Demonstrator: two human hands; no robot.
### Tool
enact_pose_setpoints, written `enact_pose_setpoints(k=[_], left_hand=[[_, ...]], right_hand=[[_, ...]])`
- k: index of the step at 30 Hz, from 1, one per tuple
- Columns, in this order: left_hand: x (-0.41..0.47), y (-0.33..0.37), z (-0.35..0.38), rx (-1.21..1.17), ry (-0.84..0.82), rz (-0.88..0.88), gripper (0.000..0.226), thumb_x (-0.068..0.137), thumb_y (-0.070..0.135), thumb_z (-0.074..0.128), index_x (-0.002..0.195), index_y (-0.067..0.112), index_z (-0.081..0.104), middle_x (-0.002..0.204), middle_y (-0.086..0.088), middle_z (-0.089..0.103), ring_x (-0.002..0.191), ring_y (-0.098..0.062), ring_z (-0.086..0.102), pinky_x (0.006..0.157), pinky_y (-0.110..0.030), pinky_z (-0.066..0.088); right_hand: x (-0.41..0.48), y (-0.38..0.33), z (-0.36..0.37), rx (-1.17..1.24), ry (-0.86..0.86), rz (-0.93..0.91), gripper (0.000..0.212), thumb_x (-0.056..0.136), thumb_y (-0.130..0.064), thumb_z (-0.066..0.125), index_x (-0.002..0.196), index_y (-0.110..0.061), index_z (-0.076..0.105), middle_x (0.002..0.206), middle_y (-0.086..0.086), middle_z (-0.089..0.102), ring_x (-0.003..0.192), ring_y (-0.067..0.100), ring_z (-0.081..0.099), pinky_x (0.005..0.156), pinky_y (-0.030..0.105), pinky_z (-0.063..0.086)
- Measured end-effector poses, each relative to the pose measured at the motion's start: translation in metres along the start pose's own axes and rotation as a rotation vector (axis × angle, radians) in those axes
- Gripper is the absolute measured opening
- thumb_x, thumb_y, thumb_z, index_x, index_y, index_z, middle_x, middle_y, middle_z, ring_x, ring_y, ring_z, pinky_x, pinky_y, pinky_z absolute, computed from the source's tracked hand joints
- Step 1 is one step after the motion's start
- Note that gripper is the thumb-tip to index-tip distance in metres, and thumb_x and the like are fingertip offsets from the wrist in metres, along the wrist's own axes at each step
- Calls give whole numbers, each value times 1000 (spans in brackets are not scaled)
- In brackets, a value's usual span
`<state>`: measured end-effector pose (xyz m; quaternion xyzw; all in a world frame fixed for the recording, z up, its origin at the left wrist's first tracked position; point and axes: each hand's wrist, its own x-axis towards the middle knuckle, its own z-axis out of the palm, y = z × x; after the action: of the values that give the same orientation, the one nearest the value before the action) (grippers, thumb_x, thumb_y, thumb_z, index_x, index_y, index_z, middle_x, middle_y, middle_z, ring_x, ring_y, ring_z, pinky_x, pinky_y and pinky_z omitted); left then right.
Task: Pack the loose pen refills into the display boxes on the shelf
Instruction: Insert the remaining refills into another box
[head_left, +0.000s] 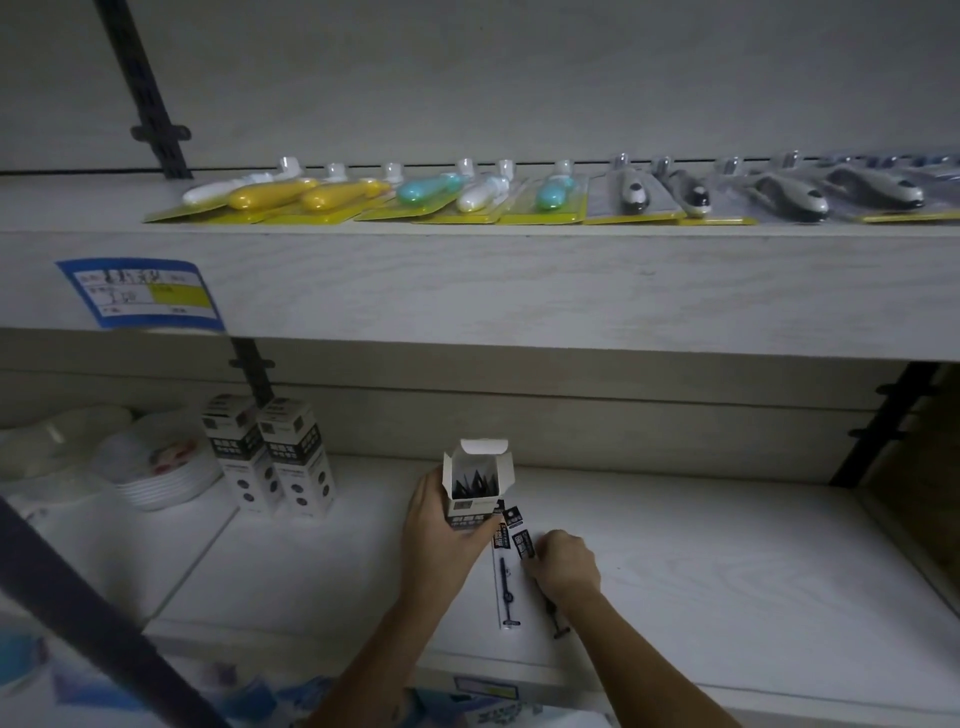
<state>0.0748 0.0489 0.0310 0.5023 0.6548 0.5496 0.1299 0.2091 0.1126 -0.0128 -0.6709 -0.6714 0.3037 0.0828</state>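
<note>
Holding the open display box (478, 480) upright on the shelf (727, 545), the left hand (441, 530) wraps it so it won't tip, flaps up ready for loading. Right hand (563, 564) is pinched on a packaged refill (525, 545); another refill (506, 582) lies flat between both hands. Slim black sticks in clear sleeves. Two closed boxes (275, 457) stand further left.

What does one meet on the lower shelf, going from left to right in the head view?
Stack of white plates → two closed refill boxes → left hand holding the open box → right hand on a refill packet.
</note>
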Motion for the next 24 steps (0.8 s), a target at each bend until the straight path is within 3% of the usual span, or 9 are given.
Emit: enact_pose_setpoints(k=[4,8,11,13,17,21,24], left_hand=[[1,0,3,-4,-18,-2,56,58,19,84,94,39,46,94,2,61,88,-14,62,73,-41,56],[2,1,9,-8,-36,-13,54,59,21,84,90,43,45,94,2,61,87,-13,62,73,-40,56],[1,4,14,-5,-38,-22,55,58,17,83,85,43,44,92,1,61,85,-14,62,72,-41,55],[1,4,18,-7,-42,-23,54,57,17,83,84,42,44,91,0,61,85,-16,62,72,-41,54],[2,5,26,-8,-61,-9,51,57,21,82,84,42,44,89,2,60,86,-19,62,71,-42,54],[0,12,32,-11,-75,34,47,57,13,85,89,20,52,85,4,55,84,-21,59,70,-35,52],[1,14,36,5,-60,40,44,57,13,84,91,11,54,86,-1,55,85,-24,59,69,-38,52]], right_hand=[[-1,3,-7,8,-44,-15,3,86,-17,51,87,-15,52,107,9,61,98,25,60,77,29,49],[-6,13,-18,60,14,-76,8,87,-12,51,95,-14,49,107,11,61,88,25,56,71,28,44],[-16,23,-39,168,127,-150,18,84,-13,58,103,-12,56,92,4,62,89,24,61,67,25,40],[-28,25,-58,217,217,-236,9,84,-17,61,91,-11,62,78,1,62,79,21,62,62,26,41],[-67,16,-98,389,299,-378,17,86,-25,65,74,-14,67,59,4,67,57,9,65,56,22,45],[-110,-8,-131,651,328,-516,10,86,-19,64,77,-18,69,65,1,71,59,3,67,58,16,52],[-122,-23,-142,716,516,-617,14,85,-17,65,72,-14,71,65,-4,71,63,1,68,59,11,50]])
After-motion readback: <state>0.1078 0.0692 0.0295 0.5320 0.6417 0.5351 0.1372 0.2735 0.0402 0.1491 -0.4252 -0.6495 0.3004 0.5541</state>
